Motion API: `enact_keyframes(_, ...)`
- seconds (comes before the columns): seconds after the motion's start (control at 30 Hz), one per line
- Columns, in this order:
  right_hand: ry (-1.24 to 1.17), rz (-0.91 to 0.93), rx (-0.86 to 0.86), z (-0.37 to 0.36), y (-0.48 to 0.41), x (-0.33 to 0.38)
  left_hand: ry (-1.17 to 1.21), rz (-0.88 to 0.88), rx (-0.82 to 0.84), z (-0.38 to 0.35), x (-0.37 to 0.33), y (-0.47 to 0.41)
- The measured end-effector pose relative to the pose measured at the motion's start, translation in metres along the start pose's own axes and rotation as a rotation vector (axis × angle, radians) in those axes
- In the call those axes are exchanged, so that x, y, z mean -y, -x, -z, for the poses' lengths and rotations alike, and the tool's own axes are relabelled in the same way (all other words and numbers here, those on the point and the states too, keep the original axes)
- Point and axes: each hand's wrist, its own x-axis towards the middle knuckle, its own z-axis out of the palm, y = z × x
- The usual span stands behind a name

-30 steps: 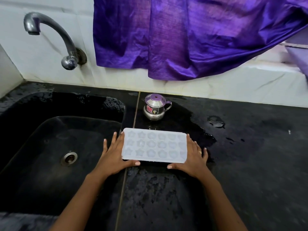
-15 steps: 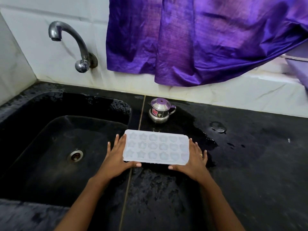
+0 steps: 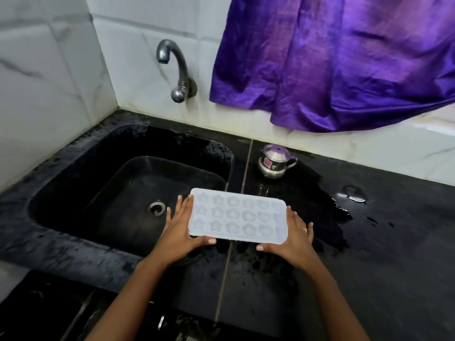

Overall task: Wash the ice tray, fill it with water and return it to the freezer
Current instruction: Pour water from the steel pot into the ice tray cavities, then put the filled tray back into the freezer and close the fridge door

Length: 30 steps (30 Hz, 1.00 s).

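Observation:
A pale translucent ice tray (image 3: 237, 216) with star- and flower-shaped cells is held level over the right rim of the black sink (image 3: 73, 188) and the wet counter. My left hand (image 3: 181, 232) holds its left end, thumb along the near edge and fingers against the short side. My right hand (image 3: 294, 238), with a ring on one finger, holds the right end the same way. The tray's right-hand cells look glossy; I cannot tell if they hold water. The curved metal tap (image 3: 176, 70) on the tiled wall is dry at its spout.
A small steel pot with a purple lid (image 3: 274, 161) stands on the black counter (image 3: 369, 254) behind the tray, near a water puddle (image 3: 354, 193). A purple cloth (image 3: 332, 62) hangs above the counter. The sink drain (image 3: 155, 208) lies left of my left hand.
The view has pulled back and swung left, so sink and tap sit nearer the centre. The tray, still held by both hands, now sits farther over the sink's rim.

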Motion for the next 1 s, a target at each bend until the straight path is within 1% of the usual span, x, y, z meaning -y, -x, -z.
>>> enact_keyframes(0.2,-0.020,0.055,0.057,-0.012,0.020,0.035,-0.012,0.051,-0.045,0.026,0.014,0.042)
enact_keyframes(0.47,-0.110,0.215,0.108,-0.028,0.041,0.085,-0.001,0.136,-0.133,0.054,0.035,0.100)
enact_keyframes(0.7,-0.150,0.388,0.223,-0.048,0.048,0.115,-0.009,0.273,-0.276,0.063,0.041,0.157)
enact_keyframes(0.8,-0.168,0.495,0.263,-0.055,0.049,0.127,-0.016,0.331,-0.352,0.064,0.041,0.180)
enact_keyframes(1.0,-0.123,0.650,0.364,-0.068,0.046,0.151,-0.019,0.459,-0.514,0.055,0.032,0.221)
